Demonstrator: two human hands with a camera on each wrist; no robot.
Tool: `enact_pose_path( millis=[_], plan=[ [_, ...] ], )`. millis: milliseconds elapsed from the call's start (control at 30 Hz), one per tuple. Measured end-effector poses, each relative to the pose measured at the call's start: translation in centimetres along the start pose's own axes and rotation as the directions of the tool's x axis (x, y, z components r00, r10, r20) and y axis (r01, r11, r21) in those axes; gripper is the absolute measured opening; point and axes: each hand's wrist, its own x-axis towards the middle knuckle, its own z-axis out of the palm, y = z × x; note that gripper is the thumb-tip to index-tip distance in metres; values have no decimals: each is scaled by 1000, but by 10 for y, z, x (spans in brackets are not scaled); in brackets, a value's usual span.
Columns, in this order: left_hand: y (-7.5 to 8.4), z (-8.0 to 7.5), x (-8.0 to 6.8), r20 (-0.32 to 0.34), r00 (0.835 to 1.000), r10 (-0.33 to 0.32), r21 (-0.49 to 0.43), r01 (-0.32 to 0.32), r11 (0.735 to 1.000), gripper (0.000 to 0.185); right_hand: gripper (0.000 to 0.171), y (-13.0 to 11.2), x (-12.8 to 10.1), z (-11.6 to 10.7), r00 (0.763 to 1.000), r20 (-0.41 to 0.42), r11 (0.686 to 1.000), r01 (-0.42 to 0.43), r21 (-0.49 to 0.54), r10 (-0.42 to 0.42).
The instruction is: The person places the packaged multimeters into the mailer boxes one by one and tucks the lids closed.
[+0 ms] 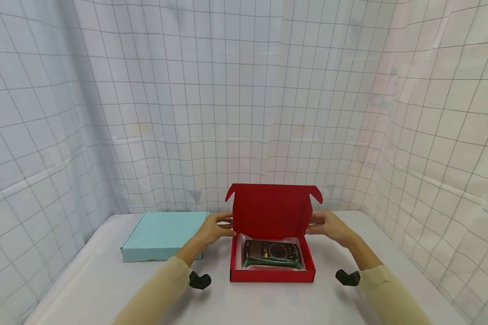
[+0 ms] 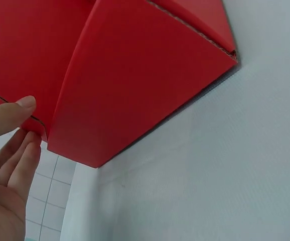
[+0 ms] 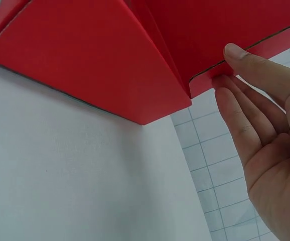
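A red cardboard box sits on the table with its lid raised upright at the back. Inside it lies a black multimeter with a green edge, wrapped in clear plastic. My left hand pinches the left edge of the lid low down; in the left wrist view its thumb is on the inner face and the fingers are behind. On the opposite edge, my right hand pinches the lid the same way, its thumb on the inside.
To the left, a closed light-blue box lies flat on the white table, close beside my left forearm. White curtains with a grid pattern hang behind the table and along both sides. A black device is at each wrist.
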Motion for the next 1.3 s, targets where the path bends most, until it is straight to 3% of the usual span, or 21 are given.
enact_pose_path(
  millis=[367,700,800,1000,1300],
  plan=[
    [2,-3,-13,-18,998,-65,35,66,997,32,51,-1,-8,0,999,1,999,-39,28,39],
    [1,-3,-20,47,993,-107,-134,113,984,32,41,-6,-17,-2,995,93,998,-48,31,45],
    [1,-3,-22,76,991,-111,-166,122,979,37,41,-7,-18,-3,989,134,994,-67,83,56],
    [4,-3,-23,108,985,-135,-202,154,967,54,48,-6,-17,-5,979,181,953,-136,272,89],
    [8,-3,-22,128,983,-134,-159,153,975,54,50,-10,-16,-6,978,181,935,-161,316,108]
  ],
)
